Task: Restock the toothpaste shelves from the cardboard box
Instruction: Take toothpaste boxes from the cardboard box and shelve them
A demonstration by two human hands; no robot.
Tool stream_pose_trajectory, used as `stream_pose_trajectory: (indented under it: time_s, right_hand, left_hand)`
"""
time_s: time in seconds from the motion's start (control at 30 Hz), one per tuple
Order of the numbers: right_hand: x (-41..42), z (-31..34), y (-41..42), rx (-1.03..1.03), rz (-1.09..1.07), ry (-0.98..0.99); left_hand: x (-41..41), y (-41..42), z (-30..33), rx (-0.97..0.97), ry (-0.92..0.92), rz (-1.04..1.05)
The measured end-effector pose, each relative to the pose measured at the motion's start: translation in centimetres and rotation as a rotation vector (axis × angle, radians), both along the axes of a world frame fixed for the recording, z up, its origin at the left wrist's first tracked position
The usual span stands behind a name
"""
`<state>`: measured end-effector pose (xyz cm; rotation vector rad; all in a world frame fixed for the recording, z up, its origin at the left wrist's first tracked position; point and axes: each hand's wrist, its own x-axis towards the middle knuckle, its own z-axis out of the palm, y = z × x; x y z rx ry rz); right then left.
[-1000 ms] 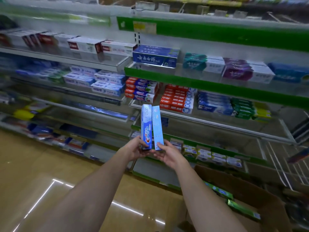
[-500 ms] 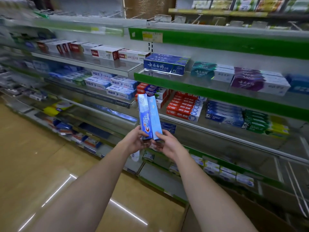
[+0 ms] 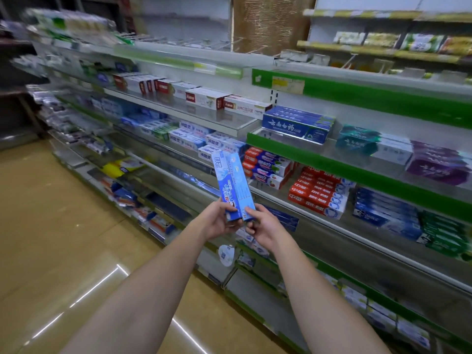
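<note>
The two blue boxes [image 3: 233, 186] are looking like shiny, smooth card. The floor [image 3: 51, 238] is shining like glossy tan tile, with white light streaks on it. The shelves [image 3: 222, 118] are looking like smooth grey metal, with glossy green plastic strips [image 3: 357, 95] along the edges. The brown board [image 3: 270, 24] up behind is looking rough and matt.

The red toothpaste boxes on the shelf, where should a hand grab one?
Take a top box of the red toothpaste boxes by its long sides, reaching in from the open aisle front. They lie flat in a stack, so only the top row and the front faces are free.
</note>
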<state>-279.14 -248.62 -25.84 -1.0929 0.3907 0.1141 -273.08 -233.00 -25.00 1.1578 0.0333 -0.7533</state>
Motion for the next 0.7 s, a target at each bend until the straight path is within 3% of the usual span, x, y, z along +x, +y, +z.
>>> stream_pose_trajectory:
  time_s: [0.47, 0.7]
  right_hand:
    - [15.3, -0.3, 18.0, 0.025, -0.021, 0.035]
    - [23.5, -1.2, 26.7, 0.117, -0.073, 0.069]
  left_hand:
    - [15.8, 18.3, -0.5, 0.123, -0.039, -0.016]
    - [23.6, 26.3, -1.3, 0.199, -0.014, 0.116]
